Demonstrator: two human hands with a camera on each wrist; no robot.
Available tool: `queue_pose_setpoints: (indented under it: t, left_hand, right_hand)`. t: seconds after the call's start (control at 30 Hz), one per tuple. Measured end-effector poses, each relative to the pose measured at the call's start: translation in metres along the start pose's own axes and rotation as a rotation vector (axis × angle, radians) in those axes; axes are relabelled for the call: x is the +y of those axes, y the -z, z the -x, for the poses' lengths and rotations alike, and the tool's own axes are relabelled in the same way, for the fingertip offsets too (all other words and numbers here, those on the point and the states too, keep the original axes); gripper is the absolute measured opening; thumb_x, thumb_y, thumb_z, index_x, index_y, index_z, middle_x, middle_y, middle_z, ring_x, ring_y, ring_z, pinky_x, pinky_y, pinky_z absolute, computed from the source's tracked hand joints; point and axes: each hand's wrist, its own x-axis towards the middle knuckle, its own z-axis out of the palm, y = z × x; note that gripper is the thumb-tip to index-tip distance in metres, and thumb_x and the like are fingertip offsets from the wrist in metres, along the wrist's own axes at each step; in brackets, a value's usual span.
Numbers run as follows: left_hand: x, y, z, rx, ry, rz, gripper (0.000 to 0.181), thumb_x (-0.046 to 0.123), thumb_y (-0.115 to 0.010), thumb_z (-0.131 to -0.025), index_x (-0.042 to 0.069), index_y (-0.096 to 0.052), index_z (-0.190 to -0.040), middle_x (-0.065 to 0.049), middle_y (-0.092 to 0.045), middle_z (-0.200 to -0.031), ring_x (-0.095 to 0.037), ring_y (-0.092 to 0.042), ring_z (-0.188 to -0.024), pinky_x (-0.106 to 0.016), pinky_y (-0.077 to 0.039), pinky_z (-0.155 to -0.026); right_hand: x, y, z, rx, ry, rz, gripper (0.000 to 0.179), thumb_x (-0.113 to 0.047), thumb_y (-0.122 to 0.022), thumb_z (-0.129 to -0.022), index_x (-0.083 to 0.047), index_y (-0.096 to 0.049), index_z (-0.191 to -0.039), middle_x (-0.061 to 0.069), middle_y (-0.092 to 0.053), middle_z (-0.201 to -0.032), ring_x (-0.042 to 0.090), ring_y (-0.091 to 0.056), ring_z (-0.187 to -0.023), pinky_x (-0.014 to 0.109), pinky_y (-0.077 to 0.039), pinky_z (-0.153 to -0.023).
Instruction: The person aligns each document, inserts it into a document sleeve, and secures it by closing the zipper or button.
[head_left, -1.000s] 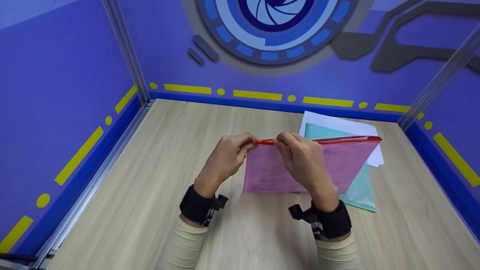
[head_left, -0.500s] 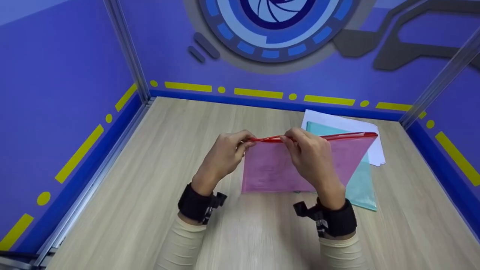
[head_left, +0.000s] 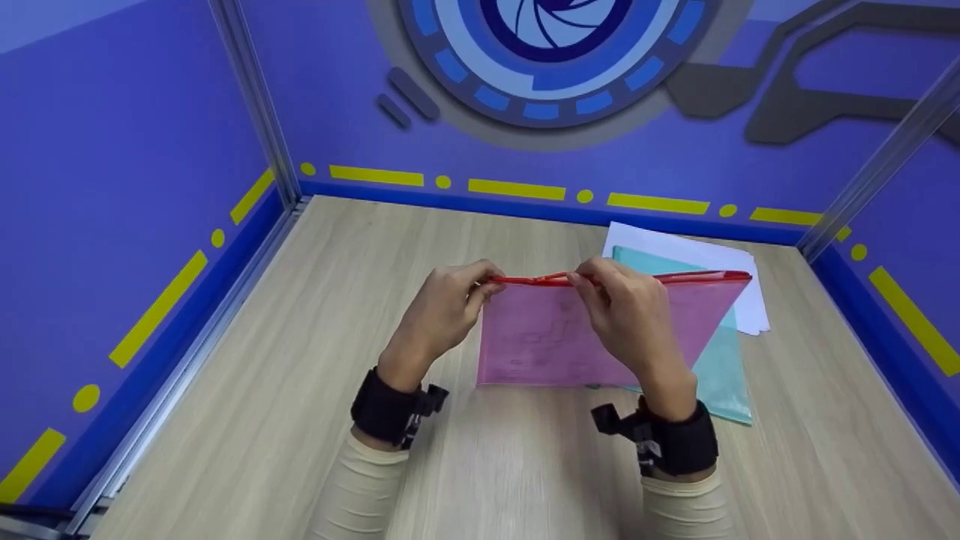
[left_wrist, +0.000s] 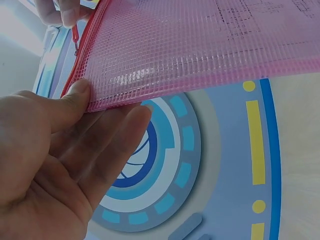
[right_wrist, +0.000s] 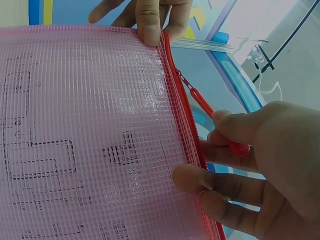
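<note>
A pink mesh zipper pouch (head_left: pixel 540 337) stands tilted on the table with its red zipper edge (head_left: pixel 701 277) on top. Dark printed lines show through its mesh in the right wrist view. My left hand (head_left: pixel 442 311) pinches the pouch's upper left corner between thumb and fingers, as the left wrist view (left_wrist: pixel 70 150) confirms. My right hand (head_left: pixel 626 315) pinches the red zipper pull (right_wrist: pixel 202 102) between thumb and index finger. Its other fingers touch the pouch near the zipper. The metal slider (right_wrist: pixel 182 77) sits between my two hands, nearer the left one.
Behind the pink pouch, a teal pouch (head_left: pixel 724 382) lies flat on the wooden table (head_left: pixel 300 360), partly covered. White paper sheets (head_left: pixel 660 238) lie under the teal pouch, towards the back. Blue panels (head_left: pixel 337 112) enclose the table on the left, back and right.
My right hand has moved to the right along the zipper, pulling the zipper pull away from the left corner. The left hand and the pouch have shifted slightly left, widening the gap between my hands.
</note>
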Motion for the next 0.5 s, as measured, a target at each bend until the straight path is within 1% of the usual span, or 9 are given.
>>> queue_pose_setpoints:
  t: [0.23, 0.4, 0.5]
  left_hand:
    - [-0.0005, 0.0001, -0.0003, -0.001, 0.003, -0.003, 0.013, 0.017, -0.069, -0.102, 0.007, -0.075, -0.108, -0.004, -0.078, -0.099, -0.013, -0.067, -0.08, -0.03, -0.056, -0.074]
    - [0.0001, 0.0016, 0.0004, -0.012, 0.004, 0.001, 0.013, 0.018, -0.069, -0.102, 0.008, -0.075, -0.108, -0.003, -0.077, -0.097, -0.012, -0.066, -0.079, -0.029, -0.055, -0.073]
    - [0.0001, 0.0026, 0.0011, -0.01, 0.011, -0.003, 0.013, 0.018, -0.069, -0.103, 0.008, -0.075, -0.108, -0.002, -0.077, -0.096, -0.011, -0.065, -0.078, -0.029, -0.055, -0.072]
  right_hand:
    - [0.0006, 0.0001, 0.0008, -0.001, -0.004, -0.012, 0.01, -0.014, -0.075, -0.099, -0.005, -0.073, -0.1, 0.009, -0.071, -0.084, 0.019, -0.057, -0.064, 0.03, -0.048, -0.06]
    - [0.0033, 0.0013, 0.0006, 0.007, 0.018, -0.002, 0.01, -0.014, -0.075, -0.099, -0.005, -0.072, -0.097, 0.008, -0.068, -0.079, 0.018, -0.054, -0.061, 0.031, -0.045, -0.057]
    - [0.0049, 0.0033, 0.0004, 0.006, 0.002, 0.002, 0.01, -0.014, -0.076, -0.099, -0.005, -0.073, -0.097, 0.007, -0.068, -0.079, 0.017, -0.053, -0.061, 0.031, -0.045, -0.057]
